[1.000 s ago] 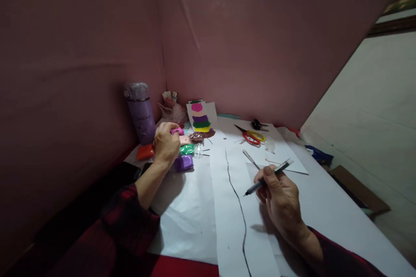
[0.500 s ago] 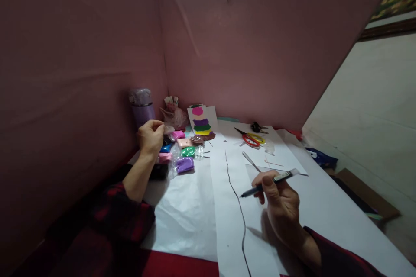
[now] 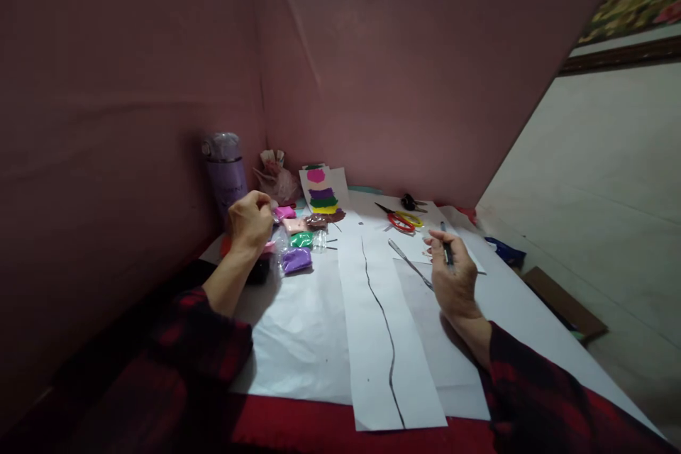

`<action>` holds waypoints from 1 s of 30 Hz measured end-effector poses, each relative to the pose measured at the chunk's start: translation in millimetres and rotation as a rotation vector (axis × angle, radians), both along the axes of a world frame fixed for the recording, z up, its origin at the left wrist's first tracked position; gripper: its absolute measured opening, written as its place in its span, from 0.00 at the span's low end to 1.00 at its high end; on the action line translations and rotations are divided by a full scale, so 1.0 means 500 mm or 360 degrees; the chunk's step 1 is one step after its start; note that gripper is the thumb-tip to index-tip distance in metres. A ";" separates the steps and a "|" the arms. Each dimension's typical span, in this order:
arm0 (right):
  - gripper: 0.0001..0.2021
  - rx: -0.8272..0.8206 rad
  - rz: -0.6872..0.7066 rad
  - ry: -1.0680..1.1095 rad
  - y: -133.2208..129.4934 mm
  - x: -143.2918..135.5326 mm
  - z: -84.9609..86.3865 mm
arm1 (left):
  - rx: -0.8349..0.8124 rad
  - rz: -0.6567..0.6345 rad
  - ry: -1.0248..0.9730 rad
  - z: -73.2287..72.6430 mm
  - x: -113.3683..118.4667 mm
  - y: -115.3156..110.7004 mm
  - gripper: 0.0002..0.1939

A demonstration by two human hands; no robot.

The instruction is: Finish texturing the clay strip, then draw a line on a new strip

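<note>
My right hand is closed around a dark pen, held nearly upright above the right part of the table. Left of it lies a long strip of white paper with a wavy black line drawn down its length. A slim metal tool rests between the strip and this hand. My left hand is raised beside several clear packets of coloured material, among them a purple packet and a green packet. Its fingers are pinched together; what they hold, if anything, cannot be made out.
Scissors with red and yellow handles and a bunch of keys lie toward the back. A purple bottle stands at the back left. Near it, a card with painted colour bands leans upright. Pink panels enclose the table's back and left.
My right hand has moved up and away from the drawn line, and the pen has turned from nearly level to upright. My left hand stays pinched near the packets. The view has shifted slightly.
</note>
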State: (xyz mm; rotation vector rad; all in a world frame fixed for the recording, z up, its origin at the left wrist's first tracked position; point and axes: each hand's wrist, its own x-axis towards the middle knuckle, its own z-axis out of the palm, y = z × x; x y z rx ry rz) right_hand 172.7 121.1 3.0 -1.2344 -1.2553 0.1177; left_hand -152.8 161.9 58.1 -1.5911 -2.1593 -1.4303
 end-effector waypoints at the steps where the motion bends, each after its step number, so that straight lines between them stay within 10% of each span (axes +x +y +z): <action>1: 0.13 -0.0036 0.0001 -0.0032 0.004 0.004 -0.004 | -0.0010 0.0034 -0.0013 0.000 -0.007 0.001 0.11; 30: 0.10 -0.0198 0.0298 0.0023 -0.031 -0.024 0.001 | -0.0832 -0.0227 0.0586 -0.051 -0.007 0.036 0.08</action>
